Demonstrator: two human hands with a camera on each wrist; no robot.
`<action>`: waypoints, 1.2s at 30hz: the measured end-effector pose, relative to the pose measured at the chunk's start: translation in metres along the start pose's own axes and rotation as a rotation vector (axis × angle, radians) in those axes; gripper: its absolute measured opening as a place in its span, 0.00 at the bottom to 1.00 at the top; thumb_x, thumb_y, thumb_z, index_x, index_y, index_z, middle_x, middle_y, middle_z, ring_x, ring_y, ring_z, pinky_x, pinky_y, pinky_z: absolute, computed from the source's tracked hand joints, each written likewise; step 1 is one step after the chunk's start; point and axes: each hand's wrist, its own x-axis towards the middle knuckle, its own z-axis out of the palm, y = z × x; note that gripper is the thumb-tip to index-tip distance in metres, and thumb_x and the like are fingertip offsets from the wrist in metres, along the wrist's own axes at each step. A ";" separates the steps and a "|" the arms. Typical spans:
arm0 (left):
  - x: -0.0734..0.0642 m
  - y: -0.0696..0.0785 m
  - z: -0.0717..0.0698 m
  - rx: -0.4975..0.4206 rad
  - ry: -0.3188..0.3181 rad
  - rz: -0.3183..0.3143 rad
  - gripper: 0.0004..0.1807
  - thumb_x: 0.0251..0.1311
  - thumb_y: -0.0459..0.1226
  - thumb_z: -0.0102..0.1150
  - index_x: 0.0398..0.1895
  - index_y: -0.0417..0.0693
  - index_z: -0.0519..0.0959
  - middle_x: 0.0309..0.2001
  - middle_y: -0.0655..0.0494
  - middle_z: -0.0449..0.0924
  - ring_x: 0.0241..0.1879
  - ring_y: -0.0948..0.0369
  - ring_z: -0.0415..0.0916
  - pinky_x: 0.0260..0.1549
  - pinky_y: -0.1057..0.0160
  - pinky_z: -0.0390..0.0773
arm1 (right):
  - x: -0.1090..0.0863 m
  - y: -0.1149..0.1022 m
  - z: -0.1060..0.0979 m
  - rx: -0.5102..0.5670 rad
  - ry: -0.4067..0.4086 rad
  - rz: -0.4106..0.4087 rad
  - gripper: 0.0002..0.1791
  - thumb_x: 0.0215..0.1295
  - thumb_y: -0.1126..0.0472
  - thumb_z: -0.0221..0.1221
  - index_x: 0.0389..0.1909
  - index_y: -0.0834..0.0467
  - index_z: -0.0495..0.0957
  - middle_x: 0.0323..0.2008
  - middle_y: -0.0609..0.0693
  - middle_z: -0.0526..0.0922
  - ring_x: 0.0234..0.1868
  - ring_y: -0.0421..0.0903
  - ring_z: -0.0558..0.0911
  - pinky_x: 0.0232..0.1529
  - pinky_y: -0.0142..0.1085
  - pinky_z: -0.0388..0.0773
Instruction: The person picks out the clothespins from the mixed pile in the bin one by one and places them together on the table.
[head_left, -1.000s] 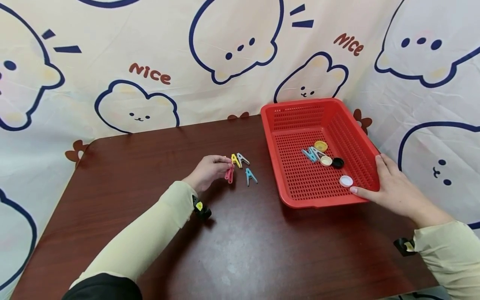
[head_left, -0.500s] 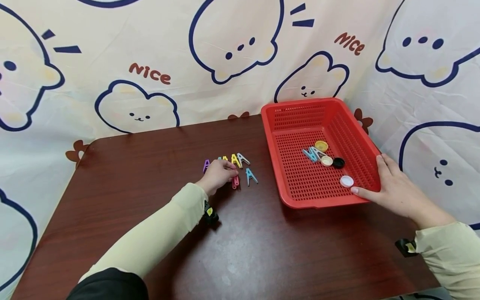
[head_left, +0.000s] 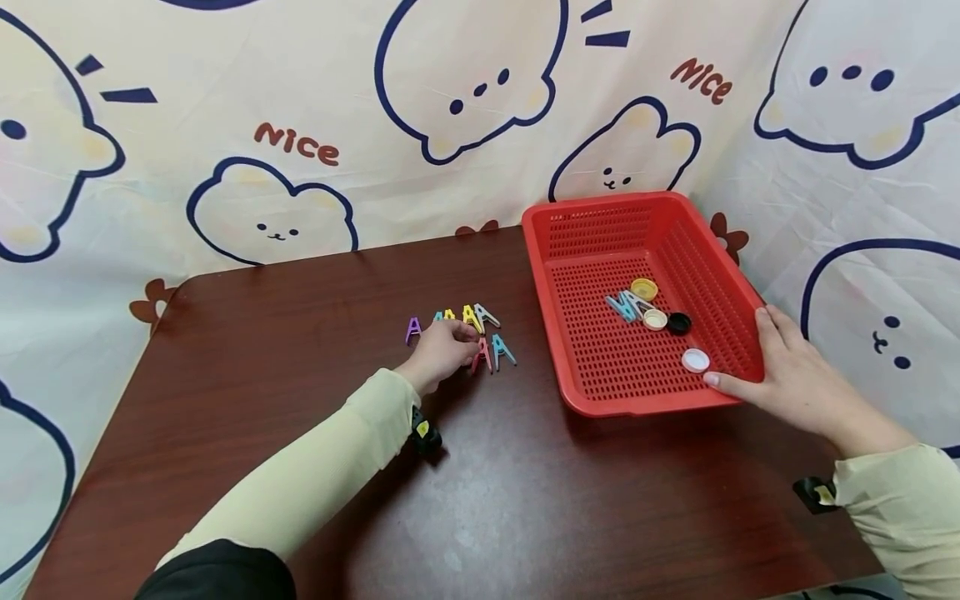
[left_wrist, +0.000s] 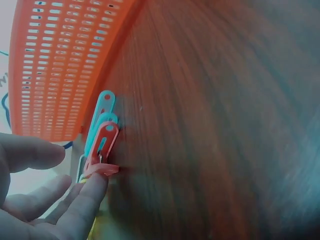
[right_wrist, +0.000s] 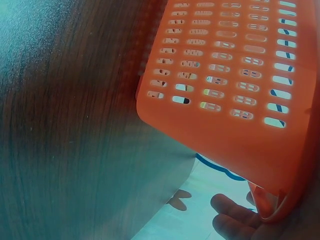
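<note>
My left hand (head_left: 441,353) is at the small clothespins on the table. Its thumb and fingers stand apart in the left wrist view, and a fingertip touches the pink-red clothespin (left_wrist: 103,145). Beside that one stands a blue clothespin (head_left: 502,353). Behind the hand are a yellow clothespin (head_left: 470,318), a grey clothespin (head_left: 485,316) and a purple clothespin (head_left: 413,329), with others partly hidden. At the right, my right hand (head_left: 798,385) grips the rim of the red plastic basket (head_left: 558,333), thumb inside and fingers outside.
Inside the basket lie a blue clothespin (head_left: 620,307), a pale clothespin (head_left: 637,303), a yellow cap (head_left: 643,289), a black cap (head_left: 678,323), a cream cap (head_left: 655,319) and a white cap (head_left: 695,360). Patterned cloth (head_left: 450,192) hangs behind the brown table (head_left: 300,350).
My left hand moved right with the pink-red clothespin and let it go beside the blue one. The purple clothespin came into sight behind it. My right hand stayed on the basket.
</note>
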 end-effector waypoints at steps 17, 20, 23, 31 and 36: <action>0.003 0.011 -0.005 -0.108 0.065 0.031 0.19 0.69 0.30 0.60 0.61 0.33 0.74 0.53 0.43 0.75 0.42 0.52 0.81 0.46 0.58 0.83 | 0.000 -0.001 -0.002 -0.008 0.002 -0.008 0.68 0.65 0.37 0.66 0.77 0.75 0.30 0.73 0.81 0.40 0.65 0.81 0.54 0.55 0.78 0.63; 0.007 0.021 -0.012 -0.111 0.069 0.057 0.21 0.71 0.31 0.59 0.64 0.34 0.73 0.52 0.44 0.73 0.44 0.49 0.79 0.45 0.57 0.83 | -0.001 0.000 -0.001 -0.007 -0.004 -0.006 0.69 0.65 0.37 0.66 0.77 0.75 0.29 0.73 0.81 0.39 0.65 0.81 0.54 0.55 0.78 0.63; 0.012 0.037 -0.021 -0.039 0.053 0.138 0.23 0.72 0.33 0.59 0.67 0.34 0.71 0.53 0.43 0.74 0.47 0.47 0.78 0.47 0.55 0.82 | -0.001 0.000 -0.001 -0.008 -0.006 -0.003 0.69 0.65 0.37 0.66 0.77 0.75 0.29 0.73 0.81 0.39 0.65 0.81 0.54 0.55 0.78 0.63; 0.018 0.111 -0.019 0.251 -0.024 0.425 0.24 0.71 0.38 0.62 0.66 0.40 0.73 0.58 0.46 0.77 0.57 0.52 0.75 0.57 0.54 0.76 | -0.001 -0.001 -0.002 0.000 -0.015 -0.002 0.69 0.64 0.36 0.66 0.78 0.74 0.29 0.73 0.80 0.40 0.64 0.80 0.55 0.53 0.77 0.66; 0.023 0.149 0.001 0.479 -0.131 0.581 0.24 0.70 0.38 0.64 0.65 0.40 0.74 0.58 0.47 0.77 0.57 0.55 0.74 0.58 0.60 0.74 | -0.001 -0.001 -0.002 0.002 -0.012 -0.003 0.70 0.63 0.36 0.66 0.78 0.74 0.30 0.74 0.79 0.40 0.65 0.80 0.55 0.53 0.76 0.67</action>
